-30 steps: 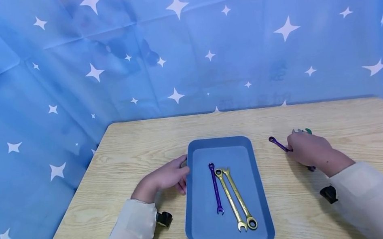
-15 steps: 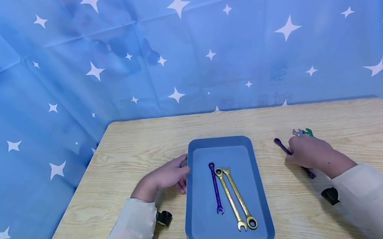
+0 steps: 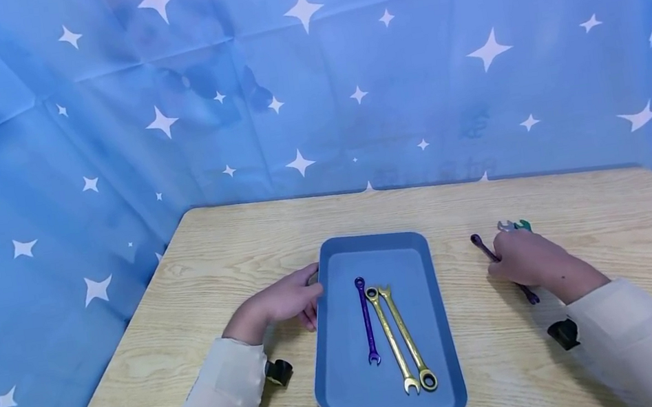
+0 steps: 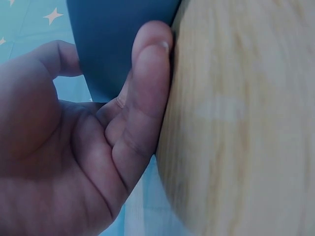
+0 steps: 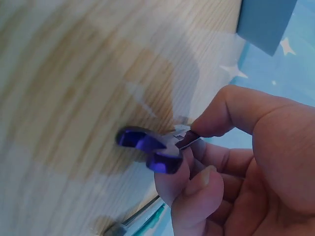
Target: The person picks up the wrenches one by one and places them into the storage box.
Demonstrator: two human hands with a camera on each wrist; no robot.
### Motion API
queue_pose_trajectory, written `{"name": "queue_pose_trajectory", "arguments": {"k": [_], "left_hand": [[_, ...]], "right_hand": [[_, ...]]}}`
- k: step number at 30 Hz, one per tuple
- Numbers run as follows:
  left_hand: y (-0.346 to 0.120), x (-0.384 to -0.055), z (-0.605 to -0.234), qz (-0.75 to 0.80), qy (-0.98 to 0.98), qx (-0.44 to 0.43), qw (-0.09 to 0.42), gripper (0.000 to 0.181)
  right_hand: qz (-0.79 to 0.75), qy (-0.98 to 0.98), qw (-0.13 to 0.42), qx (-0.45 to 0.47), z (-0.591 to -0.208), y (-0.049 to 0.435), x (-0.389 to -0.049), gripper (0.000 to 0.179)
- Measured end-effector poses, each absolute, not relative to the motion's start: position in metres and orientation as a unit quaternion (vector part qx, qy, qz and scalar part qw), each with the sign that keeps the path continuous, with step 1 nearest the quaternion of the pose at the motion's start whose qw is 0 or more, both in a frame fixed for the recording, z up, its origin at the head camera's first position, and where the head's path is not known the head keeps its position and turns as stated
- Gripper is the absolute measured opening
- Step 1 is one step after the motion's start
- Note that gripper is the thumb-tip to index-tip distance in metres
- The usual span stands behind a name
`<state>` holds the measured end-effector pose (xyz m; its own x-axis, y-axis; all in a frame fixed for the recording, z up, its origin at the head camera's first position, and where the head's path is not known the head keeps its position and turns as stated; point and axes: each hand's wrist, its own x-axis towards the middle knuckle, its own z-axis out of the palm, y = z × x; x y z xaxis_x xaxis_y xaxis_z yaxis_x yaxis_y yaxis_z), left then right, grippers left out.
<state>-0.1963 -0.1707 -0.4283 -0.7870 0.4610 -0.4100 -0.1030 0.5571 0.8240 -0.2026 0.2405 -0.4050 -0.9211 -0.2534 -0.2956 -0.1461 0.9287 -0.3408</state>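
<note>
My left hand [image 3: 289, 297] grips the left side of the blue-grey tray [image 3: 348, 388]. In the left wrist view the thumb lies on one side of the tray wall [image 4: 108, 49] and the fingers on the other. Inside the tray are a purple wrench [image 3: 368, 322] and two gold wrenches [image 3: 392, 343] [image 3: 406, 331]. To the right, my right hand [image 3: 528, 262] pinches another purple wrench [image 3: 484, 247] by its shank, between thumb and fingers; its open-ended head [image 5: 165, 160] points toward the right wrist camera. The hand hides the shank's middle in the head view.
Just beyond the right hand, a silver wrench [image 3: 506, 225] and a green wrench [image 3: 523, 225] lie on the wooden table [image 3: 232, 244], partly covered by the hand. A blue curtain with white stars [image 3: 311, 94] hangs behind the table.
My right hand has shifted slightly right with the purple wrench, whose lower end shows more. The silver and green wrench heads are less covered. The left hand and tray stay put.
</note>
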Motion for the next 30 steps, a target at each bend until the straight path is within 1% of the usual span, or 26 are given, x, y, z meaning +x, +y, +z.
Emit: {"name": "queue_pose_trajectory", "arguments": {"k": [4,9,21,26,30], "left_hand": [[-0.170,-0.196,-0.428,0.458,0.827,0.109,0.307,0.074],[-0.170,-0.196,-0.427,0.459,0.826,0.109,0.308,0.073],[-0.169,-0.197,-0.427,0.461,0.825,0.110,0.308,0.073],[-0.169,-0.197,-0.427,0.462,0.825,0.105,0.308,0.073],[-0.170,-0.196,-0.427,0.462,0.825,0.098,0.309,0.076]], "right_hand": [[-0.155,0.969,0.158,-0.110,-0.406,0.240,-0.202,0.033],[-0.151,0.970,0.135,-0.130,-0.408,0.239,-0.201,0.030],[-0.164,0.970,0.123,-0.134,-0.410,0.237,-0.200,0.029],[-0.191,0.963,0.128,-0.141,-0.409,0.234,-0.198,0.020],[-0.227,0.953,0.136,-0.146,-0.406,0.230,-0.193,0.017]]}}
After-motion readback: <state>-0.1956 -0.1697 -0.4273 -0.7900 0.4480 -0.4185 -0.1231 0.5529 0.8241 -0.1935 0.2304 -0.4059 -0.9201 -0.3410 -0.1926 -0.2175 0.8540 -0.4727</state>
